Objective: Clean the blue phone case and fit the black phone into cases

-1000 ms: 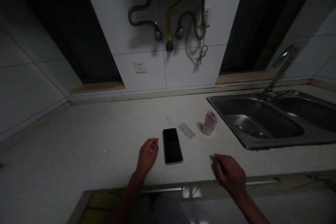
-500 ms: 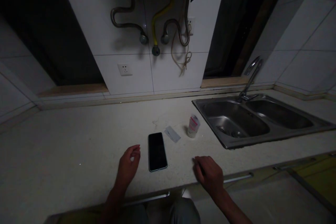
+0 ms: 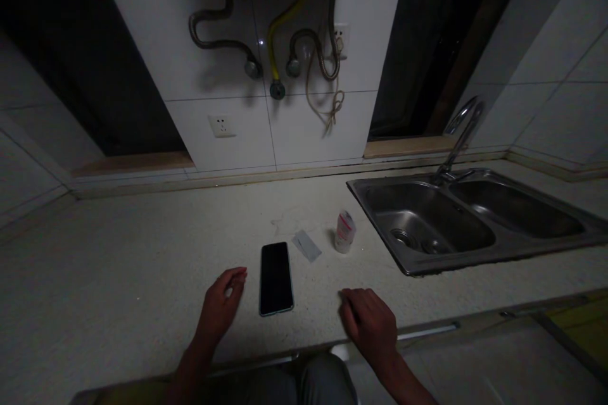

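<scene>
A black phone (image 3: 276,278) lies face up on the pale countertop (image 3: 118,266), screen dark. My left hand (image 3: 219,307) rests on the counter just left of the phone, fingers loosely curled, holding nothing. My right hand (image 3: 369,321) lies near the counter's front edge to the right of the phone, fingers curled downward, with nothing visible in it. Beyond the phone lie a small flat white packet (image 3: 306,245) and a small white container with a red label (image 3: 344,231).
A steel double sink (image 3: 475,218) with a tap (image 3: 458,136) fills the right side. On the tiled wall behind are hoses and pipes (image 3: 280,44) and a socket (image 3: 221,126). Dark windows flank the wall. Drawer handles run below the counter edge.
The view has swung a little, so everything sits further left in the picture. Both hands stay beside the phone in much the same pose.
</scene>
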Demonstrator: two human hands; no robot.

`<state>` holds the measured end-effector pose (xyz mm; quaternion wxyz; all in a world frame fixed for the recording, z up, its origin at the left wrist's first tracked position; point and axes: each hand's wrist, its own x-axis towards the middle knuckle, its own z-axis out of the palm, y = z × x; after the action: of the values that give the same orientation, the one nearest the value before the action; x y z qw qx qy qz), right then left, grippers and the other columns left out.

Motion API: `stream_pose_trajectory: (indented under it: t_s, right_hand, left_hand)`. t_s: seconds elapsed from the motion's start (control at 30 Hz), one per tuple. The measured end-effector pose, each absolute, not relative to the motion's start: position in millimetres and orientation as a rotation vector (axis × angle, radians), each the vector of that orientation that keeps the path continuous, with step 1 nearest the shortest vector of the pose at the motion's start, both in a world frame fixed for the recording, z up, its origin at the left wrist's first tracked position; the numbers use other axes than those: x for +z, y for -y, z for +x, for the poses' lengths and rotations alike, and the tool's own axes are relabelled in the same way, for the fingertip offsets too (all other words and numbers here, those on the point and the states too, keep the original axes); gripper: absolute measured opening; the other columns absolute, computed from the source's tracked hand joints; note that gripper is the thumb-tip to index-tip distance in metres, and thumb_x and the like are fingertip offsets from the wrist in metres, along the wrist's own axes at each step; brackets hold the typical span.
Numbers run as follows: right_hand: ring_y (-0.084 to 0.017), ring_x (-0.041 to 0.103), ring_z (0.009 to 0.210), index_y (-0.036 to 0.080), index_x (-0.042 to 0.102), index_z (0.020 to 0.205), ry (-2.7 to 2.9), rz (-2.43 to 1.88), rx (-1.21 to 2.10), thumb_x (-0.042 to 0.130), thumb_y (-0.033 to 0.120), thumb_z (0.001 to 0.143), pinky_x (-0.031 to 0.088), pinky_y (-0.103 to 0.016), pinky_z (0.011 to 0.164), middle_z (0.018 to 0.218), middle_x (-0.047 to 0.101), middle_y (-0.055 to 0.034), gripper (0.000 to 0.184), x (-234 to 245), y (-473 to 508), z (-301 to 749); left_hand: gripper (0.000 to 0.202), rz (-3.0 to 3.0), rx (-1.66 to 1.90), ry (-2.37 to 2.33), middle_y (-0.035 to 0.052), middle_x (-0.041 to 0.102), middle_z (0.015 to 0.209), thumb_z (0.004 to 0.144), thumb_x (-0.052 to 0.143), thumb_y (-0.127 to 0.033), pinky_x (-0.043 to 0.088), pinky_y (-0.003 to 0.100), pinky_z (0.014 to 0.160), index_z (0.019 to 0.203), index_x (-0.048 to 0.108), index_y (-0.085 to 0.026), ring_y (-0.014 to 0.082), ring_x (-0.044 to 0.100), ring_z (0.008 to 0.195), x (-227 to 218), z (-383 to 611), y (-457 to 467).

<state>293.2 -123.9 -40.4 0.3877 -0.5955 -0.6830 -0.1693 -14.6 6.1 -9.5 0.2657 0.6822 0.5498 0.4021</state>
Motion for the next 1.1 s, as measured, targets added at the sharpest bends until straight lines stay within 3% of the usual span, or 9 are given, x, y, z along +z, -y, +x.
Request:
stream_pose_trajectory:
  t_s: [0.27, 0.47, 0.8, 0.9, 1.0, 1.1]
  right_hand:
    - [-0.017, 0.062, 0.072, 0.020, 0.064, 0.101, 1.720, -1.557, -0.274, 0.051, 0.015, 0.094, 0.046, -0.029, 0.067, 0.080, 0.069, -0.0030, 0.015, -40, 120, 295]
    - [-0.019, 0.068, 0.078, 0.020, 0.067, 0.097, 1.664, -1.589, -0.032, 0.048, 0.017, 0.094, 0.055, -0.030, 0.070, 0.084, 0.072, -0.0050, 0.020, -25, 122, 296]
    - [-0.024, 0.072, 0.088, 0.020, 0.072, 0.097, 1.384, -1.663, 0.183, 0.053, 0.037, 0.092, 0.057, -0.037, 0.079, 0.095, 0.076, -0.0089, 0.026, -37, 117, 274]
    - [-0.024, 0.071, 0.091, 0.019, 0.071, 0.101, 1.410, -1.581, 0.289, 0.051, 0.040, 0.092, 0.056, -0.036, 0.081, 0.100, 0.076, -0.0102, 0.030, -35, 103, 247]
    - [-0.024, 0.071, 0.089, 0.017, 0.065, 0.119, 1.452, -1.629, 0.339, 0.054, 0.048, 0.092, 0.056, -0.036, 0.077, 0.106, 0.074, -0.0127, 0.043, -30, 90, 222]
    - [-0.028, 0.071, 0.092, 0.015, 0.060, 0.128, 1.541, -1.737, 0.282, 0.056, 0.055, 0.090, 0.054, -0.038, 0.077, 0.108, 0.073, -0.0166, 0.055, -25, 76, 206]
  left_hand:
    - [0.032, 2.047, 1.023, -1.549, 0.0098, 0.071, 0.102, 0.085, 0.052, -0.044, 0.061, 0.040, 0.078, 0.099, 0.068, -0.020, 0.0240, 0.072, 0.088, -35, -37, -4]
    - [0.038, 1.975, 1.031, -1.510, 0.0122, 0.067, 0.114, 0.083, 0.055, -0.048, 0.057, 0.047, 0.088, 0.107, 0.065, -0.021, 0.0270, 0.070, 0.096, -37, -33, -1]
    - [0.036, 1.799, 1.092, -1.392, 0.0117, 0.070, 0.112, 0.084, 0.056, -0.044, 0.054, 0.044, 0.090, 0.109, 0.063, -0.019, 0.0251, 0.069, 0.098, -24, -29, 3]
    - [0.035, 1.769, 1.119, -1.366, 0.0123, 0.071, 0.111, 0.085, 0.057, -0.042, 0.052, 0.043, 0.091, 0.109, 0.064, -0.019, 0.0252, 0.068, 0.097, -22, -28, 5]
    - [0.031, 1.784, 1.065, -1.368, 0.0149, 0.070, 0.112, 0.088, 0.053, -0.038, 0.049, 0.045, 0.094, 0.107, 0.067, -0.018, 0.0277, 0.067, 0.099, -18, -25, 13]
    - [0.034, 1.878, 1.052, -1.340, 0.0203, 0.069, 0.112, 0.086, 0.059, -0.041, 0.037, 0.051, 0.107, 0.106, 0.070, -0.017, 0.0362, 0.058, 0.116, -14, -16, 21]
